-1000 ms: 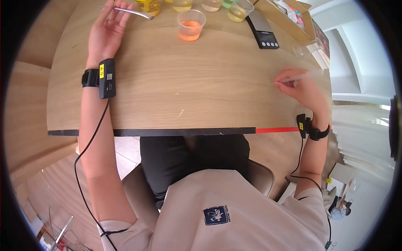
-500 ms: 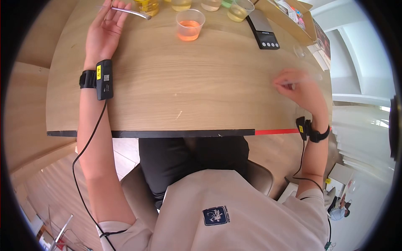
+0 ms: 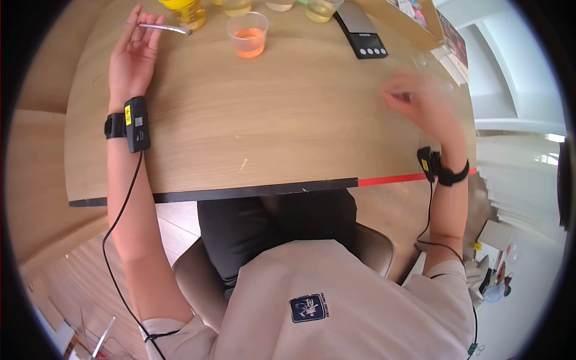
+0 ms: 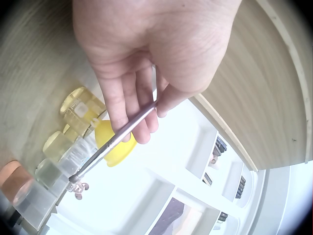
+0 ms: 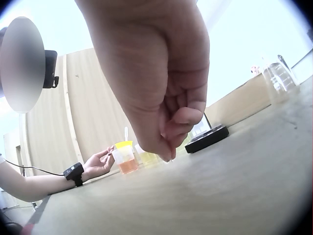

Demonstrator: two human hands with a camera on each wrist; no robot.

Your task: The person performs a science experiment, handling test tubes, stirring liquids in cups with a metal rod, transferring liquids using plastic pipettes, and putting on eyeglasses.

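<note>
Head view is showing a person seated at the near edge of a pale wooden table (image 3: 252, 120), both forearms reaching over it. The left hand (image 3: 129, 57), resting near the far left corner with the palm turned up, is pinching a slim metal rod (image 3: 159, 27) between thumb and fingertips; the left wrist view is showing that rod (image 4: 115, 142) as smooth, round and shiny, running from the pinch toward a cluster of small clear cups. The rod's free end is lying just beside a yellow-lidded jar (image 3: 180, 9) at the far edge. The right hand (image 3: 414, 99), blurred above the right edge of the table, is lifting clear of the wood; the right wrist view is showing its fingers (image 5: 178, 120) curled tightly together as if pinching something thin, but what they are gripping I cannot tell. A soft clear plastic cup of orange liquid (image 3: 248, 36) is standing near the far edge, with a flat black scale (image 3: 360, 33) to its right and more pale-liquid cups behind. Judging by this, the work is going best if the left hand is keeping the rod level and away from the light cups, which look easy to tip, while the right hand is travelling slowly over the smooth, grained surface.
</note>
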